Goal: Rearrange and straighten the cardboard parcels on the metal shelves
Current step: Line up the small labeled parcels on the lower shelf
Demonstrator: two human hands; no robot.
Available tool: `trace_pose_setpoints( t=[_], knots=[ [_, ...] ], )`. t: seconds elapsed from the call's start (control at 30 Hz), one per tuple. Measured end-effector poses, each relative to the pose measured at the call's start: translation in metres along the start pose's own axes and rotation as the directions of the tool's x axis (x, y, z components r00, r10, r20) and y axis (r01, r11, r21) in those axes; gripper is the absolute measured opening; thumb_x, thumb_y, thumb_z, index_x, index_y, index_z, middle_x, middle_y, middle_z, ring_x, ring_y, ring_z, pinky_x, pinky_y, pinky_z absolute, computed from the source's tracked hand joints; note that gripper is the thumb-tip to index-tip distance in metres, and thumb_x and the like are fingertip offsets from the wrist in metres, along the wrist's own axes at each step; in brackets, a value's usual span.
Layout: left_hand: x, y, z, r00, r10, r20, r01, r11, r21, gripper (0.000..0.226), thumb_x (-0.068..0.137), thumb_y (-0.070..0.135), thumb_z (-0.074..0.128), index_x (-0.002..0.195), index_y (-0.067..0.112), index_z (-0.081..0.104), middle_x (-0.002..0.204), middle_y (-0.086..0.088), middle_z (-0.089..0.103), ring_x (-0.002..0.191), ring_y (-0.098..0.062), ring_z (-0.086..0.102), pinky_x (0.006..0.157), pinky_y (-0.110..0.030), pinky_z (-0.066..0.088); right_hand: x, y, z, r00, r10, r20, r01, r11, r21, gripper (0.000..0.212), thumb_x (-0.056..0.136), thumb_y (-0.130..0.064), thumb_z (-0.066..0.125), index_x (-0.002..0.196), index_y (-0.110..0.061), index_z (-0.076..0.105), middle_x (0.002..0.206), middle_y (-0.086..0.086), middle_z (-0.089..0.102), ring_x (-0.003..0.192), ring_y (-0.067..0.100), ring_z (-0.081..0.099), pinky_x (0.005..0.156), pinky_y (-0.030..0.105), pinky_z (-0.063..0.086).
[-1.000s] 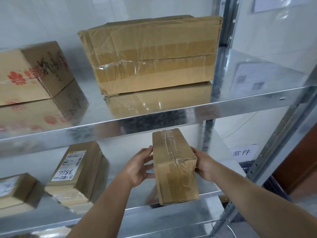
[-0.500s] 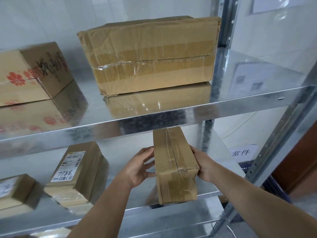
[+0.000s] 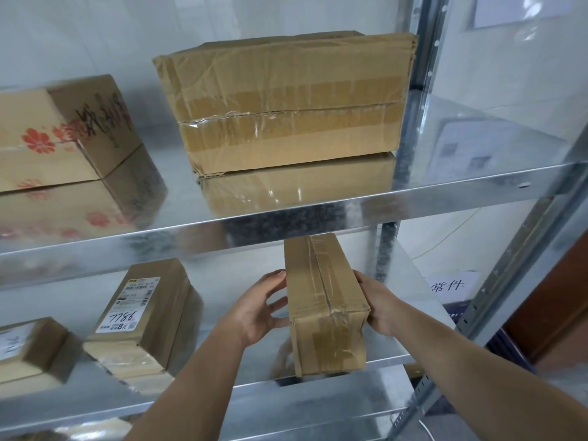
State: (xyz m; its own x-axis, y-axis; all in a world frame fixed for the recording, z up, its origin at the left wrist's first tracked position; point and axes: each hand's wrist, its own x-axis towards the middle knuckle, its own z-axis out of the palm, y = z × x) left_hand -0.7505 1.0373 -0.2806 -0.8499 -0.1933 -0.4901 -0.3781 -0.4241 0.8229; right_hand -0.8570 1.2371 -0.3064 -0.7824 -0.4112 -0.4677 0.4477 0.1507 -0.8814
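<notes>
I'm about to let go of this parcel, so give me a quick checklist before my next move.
1. Grip: left hand and right hand press the sides of the taped parcel: ok.
2. Set back on lower shelf: front end reaches the edge: not ok.
3. Clearance under upper shelf: ok.
4. Gap to labelled parcel: ok.
5. Room behind the parcel: cannot tell.

Five cardboard parcels (image 3: 286, 100) (image 3: 60, 135) (image 3: 143, 316) (image 3: 28, 348) (image 3: 324, 303), perhaps a sixth blurred at the bottom, two metal shelves (image 3: 445, 183) (image 3: 222, 396), two hands (image 3: 257, 308) (image 3: 378, 303)
</notes>
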Motion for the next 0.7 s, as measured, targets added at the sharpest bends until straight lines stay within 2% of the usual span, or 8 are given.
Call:
trace_pose_setpoints(
  t=[0.1, 0.2, 0.27, 0.37, 0.43, 0.5, 0.57, 0.7],
  knots=[
    [0.0, 0.001, 0.0, 1.0, 0.007, -0.019, -0.008, 0.999, -0.047, 0.037, 0.095, 0.039, 0.065, 0.128, 0.023, 0.066, 0.131, -0.008, 0.06, 0.118, -0.03, 0.058, 0.088, -0.047, 0.055, -0.002, -0.003, 0.003, 0.999, 0.014, -0.043, -0.02, 0.991, -0.132, 0.032, 0.11, -0.027, 0.043, 0.125, -0.012, 0.067, 0.109, 0.014, 0.076, 0.102, 0.03, 0.072, 0.096, 0.043, 0.056],
    [-0.001, 0.002, 0.001, 1.0, 0.008, -0.023, -0.01, 0.995, -0.095, 0.037, 0.096, 0.039, 0.065, 0.128, 0.02, 0.067, 0.13, -0.013, 0.061, 0.114, -0.032, 0.061, 0.099, -0.047, 0.054, -0.004, -0.007, 0.004, 0.996, 0.059, -0.065, -0.072, 0.973, -0.218, 0.037, 0.108, -0.027, 0.04, 0.115, -0.006, 0.069, 0.104, 0.022, 0.074, 0.089, 0.031, 0.065, 0.08, 0.042, 0.054],
    [-0.003, 0.003, 0.001, 1.0, 0.012, -0.015, -0.012, 0.998, -0.062, 0.035, 0.097, 0.039, 0.063, 0.125, 0.019, 0.069, 0.127, -0.014, 0.064, 0.115, -0.032, 0.062, 0.098, -0.045, 0.054, -0.007, -0.008, 0.003, 0.995, 0.083, -0.054, -0.094, 0.965, -0.246, 0.04, 0.106, -0.028, 0.04, 0.114, -0.001, 0.069, 0.095, 0.02, 0.067, 0.086, 0.03, 0.058, 0.068, 0.037, 0.047],
    [-0.005, 0.003, -0.001, 1.0, 0.021, -0.011, -0.021, 1.0, -0.001, 0.036, 0.098, 0.042, 0.062, 0.125, 0.02, 0.068, 0.125, -0.009, 0.068, 0.118, -0.028, 0.062, 0.097, -0.041, 0.052, -0.008, -0.009, 0.0, 0.996, 0.091, -0.016, -0.092, 0.964, -0.249, 0.043, 0.107, -0.035, 0.04, 0.111, -0.006, 0.072, 0.096, 0.023, 0.072, 0.081, 0.028, 0.062, 0.066, 0.033, 0.05],
    [-0.005, 0.003, -0.002, 0.999, 0.036, -0.02, -0.035, 0.999, 0.006, 0.034, 0.098, 0.041, 0.061, 0.126, 0.023, 0.068, 0.124, -0.004, 0.069, 0.119, -0.025, 0.061, 0.091, -0.04, 0.052, -0.009, -0.01, -0.001, 0.995, 0.102, 0.024, -0.094, 0.971, -0.221, 0.039, 0.108, -0.032, 0.041, 0.093, -0.014, 0.072, 0.074, 0.011, 0.07, 0.061, 0.017, 0.061, 0.056, 0.025, 0.052],
    [-0.005, 0.003, -0.004, 0.998, 0.053, -0.028, -0.053, 0.999, 0.004, 0.03, 0.1, 0.04, 0.059, 0.126, 0.028, 0.069, 0.125, 0.0, 0.07, 0.12, -0.023, 0.061, 0.086, -0.039, 0.053, -0.011, -0.01, -0.001, 0.991, 0.125, 0.056, -0.112, 0.974, -0.195, 0.038, 0.108, -0.026, 0.039, 0.082, -0.018, 0.066, 0.057, 0.0, 0.055, 0.043, 0.011, 0.047, 0.044, 0.02, 0.043],
    [-0.004, 0.003, -0.008, 0.997, 0.073, -0.026, -0.072, 0.997, 0.008, 0.028, 0.101, 0.04, 0.058, 0.125, 0.033, 0.071, 0.128, 0.003, 0.069, 0.123, -0.021, 0.059, 0.088, -0.04, 0.053, -0.012, -0.009, 0.001, 0.989, 0.135, 0.068, -0.12, 0.975, -0.187, 0.036, 0.107, -0.024, 0.04, 0.083, -0.02, 0.066, 0.058, -0.002, 0.056, 0.045, 0.011, 0.045, 0.047, 0.022, 0.044],
    [-0.002, 0.002, -0.016, 0.997, 0.079, -0.011, -0.079, 0.997, -0.005, 0.033, 0.101, 0.04, 0.055, 0.129, 0.026, 0.067, 0.136, 0.002, 0.064, 0.13, -0.023, 0.055, 0.096, -0.05, 0.052, -0.018, -0.009, 0.005, 0.991, 0.126, 0.054, -0.116, 0.981, -0.156, 0.03, 0.106, -0.033, 0.046, 0.092, -0.023, 0.071, 0.07, -0.002, 0.066, 0.072, 0.019, 0.057, 0.068, 0.032, 0.049]
  ],
)
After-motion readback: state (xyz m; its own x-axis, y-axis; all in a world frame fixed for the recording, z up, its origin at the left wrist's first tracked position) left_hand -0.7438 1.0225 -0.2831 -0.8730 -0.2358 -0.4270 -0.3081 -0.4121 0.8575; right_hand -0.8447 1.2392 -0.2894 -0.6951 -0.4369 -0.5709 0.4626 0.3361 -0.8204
